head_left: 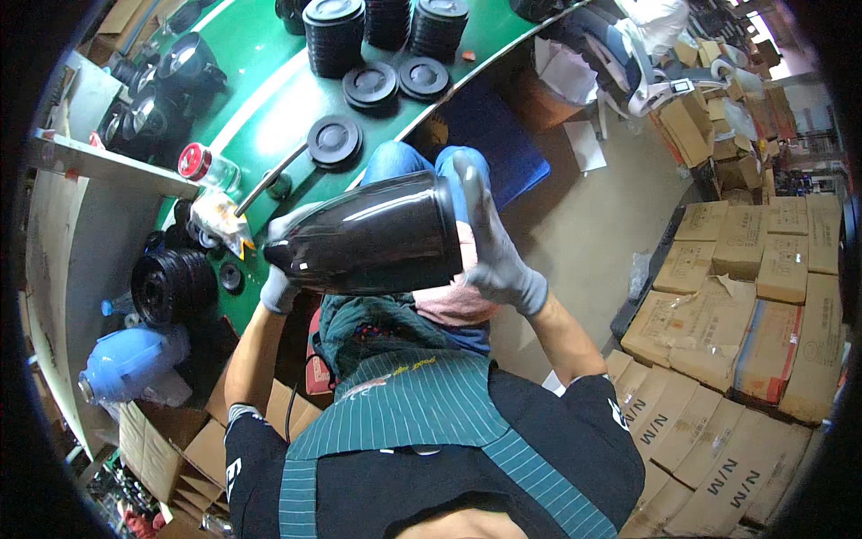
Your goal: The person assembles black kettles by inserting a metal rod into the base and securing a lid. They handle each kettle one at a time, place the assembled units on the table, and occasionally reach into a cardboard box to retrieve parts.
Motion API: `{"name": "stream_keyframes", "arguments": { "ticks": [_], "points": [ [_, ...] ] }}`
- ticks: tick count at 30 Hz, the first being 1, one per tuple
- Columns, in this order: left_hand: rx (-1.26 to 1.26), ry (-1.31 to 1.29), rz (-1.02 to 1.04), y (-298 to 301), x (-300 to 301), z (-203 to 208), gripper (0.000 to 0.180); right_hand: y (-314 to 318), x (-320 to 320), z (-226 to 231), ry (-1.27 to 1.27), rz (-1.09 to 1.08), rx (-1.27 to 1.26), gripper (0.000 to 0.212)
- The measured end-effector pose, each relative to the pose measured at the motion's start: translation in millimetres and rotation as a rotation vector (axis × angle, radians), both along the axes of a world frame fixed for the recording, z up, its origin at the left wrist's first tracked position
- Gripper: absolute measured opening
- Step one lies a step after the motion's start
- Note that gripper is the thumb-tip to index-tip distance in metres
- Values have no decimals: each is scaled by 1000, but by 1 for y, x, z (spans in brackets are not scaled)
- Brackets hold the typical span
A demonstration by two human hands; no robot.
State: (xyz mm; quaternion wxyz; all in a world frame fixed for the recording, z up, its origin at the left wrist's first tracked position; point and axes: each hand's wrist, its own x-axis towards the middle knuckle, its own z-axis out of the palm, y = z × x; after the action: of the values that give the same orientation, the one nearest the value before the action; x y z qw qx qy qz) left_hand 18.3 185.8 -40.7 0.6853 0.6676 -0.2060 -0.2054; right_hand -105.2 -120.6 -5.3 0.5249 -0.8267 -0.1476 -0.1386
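A glossy black tapered housing lies sideways above my lap, its narrow end to the left and its wide end to the right. My left hand, in a grey glove, is wrapped round the narrow end; part of it is hidden behind the housing. At the wide rim, my gloved right hand grips with the palm beside the end and the fingers reaching along it. A pink cloth lies on my lap below the wide end.
Stacks of black round lids and a loose lid pile stand on the green table. Left are a red-capped jar, black discs and a blue jug. Cardboard boxes are piled right; a bin stands ahead.
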Motion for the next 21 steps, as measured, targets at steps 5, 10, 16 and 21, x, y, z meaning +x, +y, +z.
{"name": "stream_keyframes", "arguments": {
  "ticks": [5,10,16,21],
  "points": [
    [378,-709,186,7,-2,-3,57,12,6,-9,336,-92,593,66],
    [163,-216,131,-2,13,-19,43,2,4,2,266,-46,130,79],
    [210,-406,100,-10,7,-9,41,21,9,-7,206,-35,532,79],
    [400,-705,60,-9,11,10,42,6,10,2,572,-2,665,70]
  ]
}}
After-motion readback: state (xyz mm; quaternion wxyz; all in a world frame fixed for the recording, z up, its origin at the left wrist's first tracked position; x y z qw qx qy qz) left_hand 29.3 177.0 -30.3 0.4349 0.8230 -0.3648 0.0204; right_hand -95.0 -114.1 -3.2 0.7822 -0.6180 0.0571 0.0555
